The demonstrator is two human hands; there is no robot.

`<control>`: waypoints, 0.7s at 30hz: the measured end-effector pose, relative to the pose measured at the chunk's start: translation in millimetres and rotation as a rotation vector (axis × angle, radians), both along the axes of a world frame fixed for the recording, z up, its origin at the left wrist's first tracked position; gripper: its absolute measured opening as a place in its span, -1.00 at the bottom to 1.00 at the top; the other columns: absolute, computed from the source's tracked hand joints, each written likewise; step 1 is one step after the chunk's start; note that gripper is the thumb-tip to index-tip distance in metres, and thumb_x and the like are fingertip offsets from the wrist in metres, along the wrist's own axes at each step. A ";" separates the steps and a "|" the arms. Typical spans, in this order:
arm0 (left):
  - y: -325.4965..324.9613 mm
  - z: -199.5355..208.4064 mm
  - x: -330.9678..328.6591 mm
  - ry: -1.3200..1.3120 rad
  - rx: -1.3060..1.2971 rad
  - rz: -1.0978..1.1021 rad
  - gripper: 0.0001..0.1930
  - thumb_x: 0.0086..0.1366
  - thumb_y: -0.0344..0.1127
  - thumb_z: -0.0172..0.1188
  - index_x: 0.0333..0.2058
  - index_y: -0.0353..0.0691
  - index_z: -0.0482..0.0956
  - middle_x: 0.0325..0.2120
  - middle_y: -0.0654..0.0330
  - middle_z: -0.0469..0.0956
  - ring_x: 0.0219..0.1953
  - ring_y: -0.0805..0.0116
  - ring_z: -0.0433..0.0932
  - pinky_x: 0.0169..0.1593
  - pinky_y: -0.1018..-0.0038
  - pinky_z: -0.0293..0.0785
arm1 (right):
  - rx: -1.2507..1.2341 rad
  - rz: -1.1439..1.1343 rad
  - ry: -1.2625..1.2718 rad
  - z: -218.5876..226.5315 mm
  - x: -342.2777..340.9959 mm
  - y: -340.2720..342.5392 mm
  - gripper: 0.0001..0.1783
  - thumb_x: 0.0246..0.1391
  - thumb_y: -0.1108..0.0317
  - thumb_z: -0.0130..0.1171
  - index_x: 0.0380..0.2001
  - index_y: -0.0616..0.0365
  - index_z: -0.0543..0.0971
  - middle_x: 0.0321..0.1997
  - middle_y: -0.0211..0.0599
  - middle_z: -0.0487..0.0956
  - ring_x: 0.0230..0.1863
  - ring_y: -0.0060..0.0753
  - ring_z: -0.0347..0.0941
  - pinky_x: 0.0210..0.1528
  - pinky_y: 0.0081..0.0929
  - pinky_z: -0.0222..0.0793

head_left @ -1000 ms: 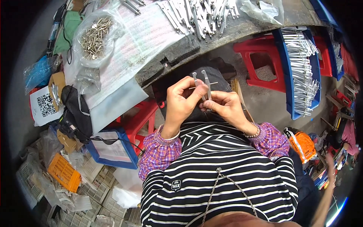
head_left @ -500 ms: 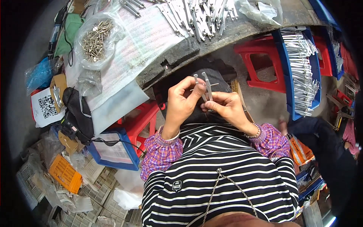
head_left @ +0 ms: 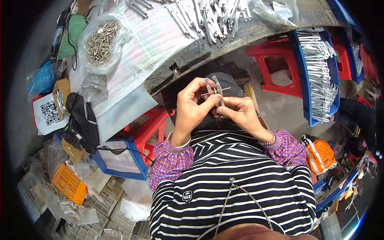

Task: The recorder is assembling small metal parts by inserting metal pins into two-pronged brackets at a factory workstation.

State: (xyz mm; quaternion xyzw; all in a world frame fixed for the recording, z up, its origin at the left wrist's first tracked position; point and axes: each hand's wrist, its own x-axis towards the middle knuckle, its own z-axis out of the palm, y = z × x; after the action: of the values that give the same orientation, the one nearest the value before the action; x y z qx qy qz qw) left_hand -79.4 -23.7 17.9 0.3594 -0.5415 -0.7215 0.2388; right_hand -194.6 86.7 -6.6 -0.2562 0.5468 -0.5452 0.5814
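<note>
Nearest, a striped shirt with a small dark badge in pale lettering. Just beyond, above the lap, two slim metal arms held side by side, upper tips pointing away, crossed by a thin pin; whether joined at the lower ends, cannot tell behind the fingers. Left hand narrowed to a pinch, thumb and fingers about the arms near the pin; right hand likewise narrowed, thumb pressed over the lower ends. Looks light and stiff, likely smooth enough to twist between fingertips, hardly fragile apart from some risk of bending so thin a pin. Best taken by the flat sides, low down, with a second pinch near the pin. Farther out, on the table, a clear bag of short pins and a heap of metal strips; to the right, a blue tray filled with similar pieces. Toward the edges, an orange bag with pale marks too small to read, and a white sheet bearing a square black-and-white code.
</note>
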 end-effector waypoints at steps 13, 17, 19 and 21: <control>-6.0 -10.3 6.2 -0.070 -0.033 -0.095 -0.84 0.11 -0.50 0.22 -0.32 -0.37 0.48 -0.48 0.28 0.50 -0.46 0.61 0.47 -0.38 0.67 0.41 | 0.035 0.019 0.020 2.3 -1.9 -0.7 -0.84 0.00 0.49 0.16 -0.33 0.36 0.59 -0.49 -0.33 0.60 -0.41 -0.62 0.51 -0.34 -0.68 0.44; -3.2 -8.5 5.0 0.028 0.023 -0.064 -0.78 0.12 -0.50 0.22 -0.24 -0.40 0.47 -0.42 0.25 0.52 -0.40 0.56 0.51 -0.32 0.65 0.46 | 0.018 0.031 0.030 0.0 -2.3 0.6 -0.83 0.00 0.49 0.16 -0.32 0.35 0.59 -0.48 -0.32 0.60 -0.41 -0.62 0.51 -0.34 -0.68 0.44; -2.3 -8.3 5.1 0.031 0.031 -0.053 -0.76 0.11 -0.51 0.23 -0.22 -0.39 0.47 -0.39 0.25 0.52 -0.36 0.55 0.50 -0.27 0.63 0.45 | 0.002 0.037 0.040 0.7 -2.2 0.1 -0.83 0.00 0.49 0.16 -0.31 0.35 0.59 -0.47 -0.32 0.60 -0.41 -0.62 0.51 -0.34 -0.68 0.44; -1.1 -8.0 4.9 0.034 0.039 -0.043 -0.74 0.11 -0.51 0.23 -0.20 -0.38 0.46 -0.36 0.24 0.51 -0.32 0.54 0.49 -0.23 0.61 0.45 | 0.030 -0.006 -0.017 1.6 -0.9 -0.8 -0.82 0.00 0.49 0.16 -0.30 0.35 0.59 -0.46 -0.32 0.60 -0.41 -0.62 0.51 -0.34 -0.68 0.44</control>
State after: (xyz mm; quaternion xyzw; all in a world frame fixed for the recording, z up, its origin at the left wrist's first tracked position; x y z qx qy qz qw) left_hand -74.4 -24.8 9.9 0.3398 -0.5307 -0.7431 0.2253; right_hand -195.5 85.9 -5.0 -0.2411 0.5506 -0.5410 0.5882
